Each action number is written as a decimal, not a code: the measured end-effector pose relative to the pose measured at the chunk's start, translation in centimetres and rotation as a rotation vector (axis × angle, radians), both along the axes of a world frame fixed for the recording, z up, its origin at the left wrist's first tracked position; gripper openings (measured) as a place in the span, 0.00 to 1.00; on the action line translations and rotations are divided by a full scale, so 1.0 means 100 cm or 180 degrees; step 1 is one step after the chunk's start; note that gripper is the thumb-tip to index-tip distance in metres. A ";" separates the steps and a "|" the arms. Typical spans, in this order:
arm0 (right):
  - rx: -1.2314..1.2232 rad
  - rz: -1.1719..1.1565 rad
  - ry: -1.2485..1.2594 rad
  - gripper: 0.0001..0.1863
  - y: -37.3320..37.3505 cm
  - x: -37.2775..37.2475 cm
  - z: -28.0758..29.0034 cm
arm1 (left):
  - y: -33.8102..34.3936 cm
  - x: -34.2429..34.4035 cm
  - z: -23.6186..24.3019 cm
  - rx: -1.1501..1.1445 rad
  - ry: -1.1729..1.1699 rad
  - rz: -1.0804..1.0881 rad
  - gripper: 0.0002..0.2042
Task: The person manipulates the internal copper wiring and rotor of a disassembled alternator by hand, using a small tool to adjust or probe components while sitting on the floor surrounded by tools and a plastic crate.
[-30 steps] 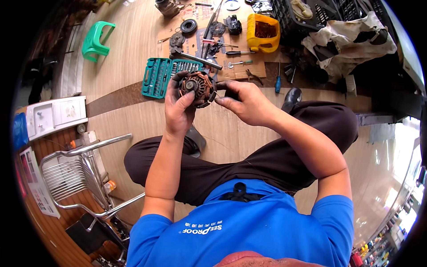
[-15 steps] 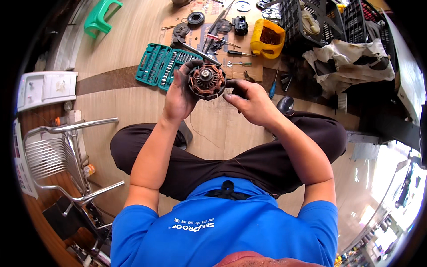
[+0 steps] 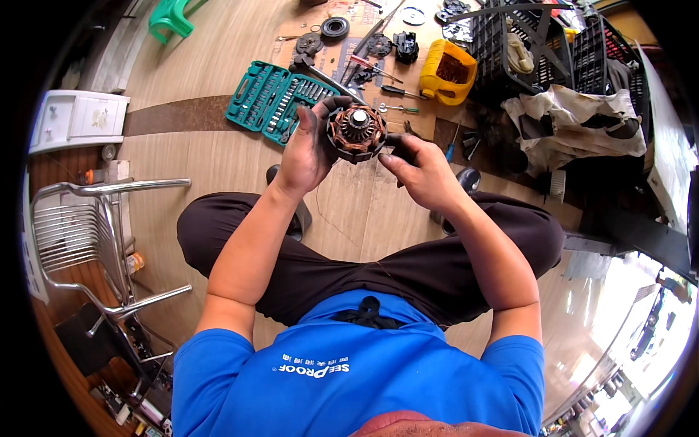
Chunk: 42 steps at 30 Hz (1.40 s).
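Work in hand: round, rust-brown motor part with copper-coloured windings and a grey hub [image 3: 355,132], held up in front of the person, above the wooden floor [image 3: 218,156] and just ahead of the knees.
Left hand [image 3: 306,149]: fingers curled round the left side and back of the wound part, cupping it; grimy fingertips wrap over its top edge.
Right hand [image 3: 422,169]: fingers pinched on the part's right rim, thumb and forefinger closing on its edge; whether a small tool is between them, I cannot tell.
Progress, as judged: the wound part is out of any housing and bare in the hands; loose dark round pieces [image 3: 320,38] lie spread on a flat sheet of brown cardboard [image 3: 364,51], so dismantling looks well along. Nothing here shows reassembly.
Teal plastic socket-set case [image 3: 280,95]: lying open on the floor, both halves filled with rows of silver sockets and bits; a few slots may be bare, too small to tell.
Yellow plastic jug-shaped container [image 3: 445,71]: on the floor past the cardboard, top cut open; inside looks dark, contents unclear.
Black plastic lattice crates [image 3: 542,44]: behind the yellow container, holding mixed parts and a pale item, hard to make out.
Grubby off-white cloth [image 3: 575,120]: draped beside the crates.
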State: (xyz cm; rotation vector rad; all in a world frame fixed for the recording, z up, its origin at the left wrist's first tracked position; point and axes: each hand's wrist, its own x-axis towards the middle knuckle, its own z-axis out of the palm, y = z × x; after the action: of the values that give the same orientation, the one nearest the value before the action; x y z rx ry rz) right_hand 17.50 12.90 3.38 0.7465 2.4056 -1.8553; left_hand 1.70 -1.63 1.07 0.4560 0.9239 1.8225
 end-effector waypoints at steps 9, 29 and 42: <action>-0.0088 -0.0024 0.0107 0.14 -0.001 0.000 0.001 | -0.001 -0.001 -0.003 -0.0052 -0.0276 -0.0049 0.36; 0.0000 -0.0071 0.0169 0.14 -0.002 0.002 -0.001 | 0.001 0.003 0.005 -0.0085 -0.0508 0.0205 0.17; -0.0007 -0.0066 0.0189 0.13 -0.002 0.002 0.000 | 0.001 0.001 -0.006 -0.0208 -0.0687 0.0222 0.18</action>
State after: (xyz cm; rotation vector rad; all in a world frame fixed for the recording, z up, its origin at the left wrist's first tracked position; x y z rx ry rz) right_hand 17.67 12.69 3.35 0.7295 2.4396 -1.9143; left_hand 1.80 -1.56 0.48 0.1837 0.8561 1.8568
